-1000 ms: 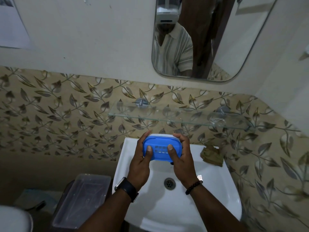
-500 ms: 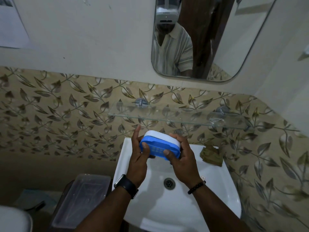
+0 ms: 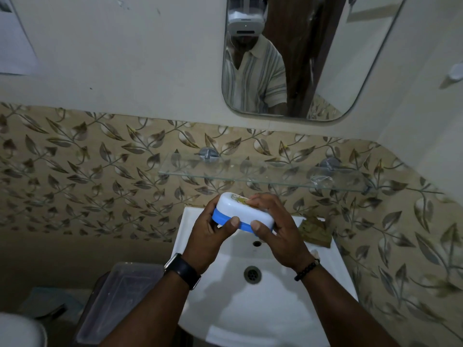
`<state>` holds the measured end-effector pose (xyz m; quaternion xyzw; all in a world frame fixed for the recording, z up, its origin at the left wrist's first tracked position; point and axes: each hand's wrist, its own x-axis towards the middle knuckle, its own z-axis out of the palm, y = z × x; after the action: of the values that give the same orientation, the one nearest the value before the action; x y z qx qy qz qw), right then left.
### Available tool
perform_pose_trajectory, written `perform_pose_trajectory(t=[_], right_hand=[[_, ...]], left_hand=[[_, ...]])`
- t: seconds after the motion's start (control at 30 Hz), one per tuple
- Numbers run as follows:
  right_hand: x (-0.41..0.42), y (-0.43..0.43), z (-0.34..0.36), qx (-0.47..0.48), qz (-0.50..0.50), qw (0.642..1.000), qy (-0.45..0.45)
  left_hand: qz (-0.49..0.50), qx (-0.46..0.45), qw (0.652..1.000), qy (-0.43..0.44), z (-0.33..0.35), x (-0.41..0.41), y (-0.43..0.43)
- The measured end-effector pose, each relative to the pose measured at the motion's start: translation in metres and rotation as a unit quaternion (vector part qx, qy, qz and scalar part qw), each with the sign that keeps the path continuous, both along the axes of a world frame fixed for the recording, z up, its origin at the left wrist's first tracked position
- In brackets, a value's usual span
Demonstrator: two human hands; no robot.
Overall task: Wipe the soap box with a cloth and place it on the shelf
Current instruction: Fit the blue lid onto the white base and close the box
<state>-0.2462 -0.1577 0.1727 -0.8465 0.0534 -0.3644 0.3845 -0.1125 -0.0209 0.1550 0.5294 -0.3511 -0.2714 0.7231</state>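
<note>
Mid-frame, the left hand [image 3: 208,236] and right hand [image 3: 278,231] clasp the closed, rounded soap box [image 3: 244,213], glossy white lid over blue base, contents hidden, above the white sink [image 3: 275,309].

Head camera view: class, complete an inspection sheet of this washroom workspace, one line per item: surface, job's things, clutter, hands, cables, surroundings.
Surface: white washbasin, bare bowl, open drain.
Job's things: soap box, white lid up, blue base below, held over the basin; cloth lying on the basin's back right corner; glass shelf holds nothing that I can make out.
Clutter: clear plastic container left of the basin.
Hands: left hand and right hand both grip the soap box.
Cables: nothing seen.
Surroundings: leaf-patterned tiles, mirror above the shelf.
</note>
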Motion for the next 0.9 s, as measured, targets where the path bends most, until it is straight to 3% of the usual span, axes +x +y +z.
perform_pose_trajectory(t=[0.17,0.47,0.9], right_hand=[[-0.004,-0.008,0.007,-0.027,0.022,0.999,0.038],[-0.011,-0.007,0.012,-0.079,0.028,0.996,0.018],[-0.014,-0.006,0.018,-0.142,0.058,0.986,0.064]], left_hand=[[-0.044,0.008,0.998,-0.044,0.008,0.003,0.002],[-0.092,0.007,0.992,-0.091,0.014,0.006,0.003],[-0.051,-0.034,0.998,0.014,0.004,0.003,0.007]])
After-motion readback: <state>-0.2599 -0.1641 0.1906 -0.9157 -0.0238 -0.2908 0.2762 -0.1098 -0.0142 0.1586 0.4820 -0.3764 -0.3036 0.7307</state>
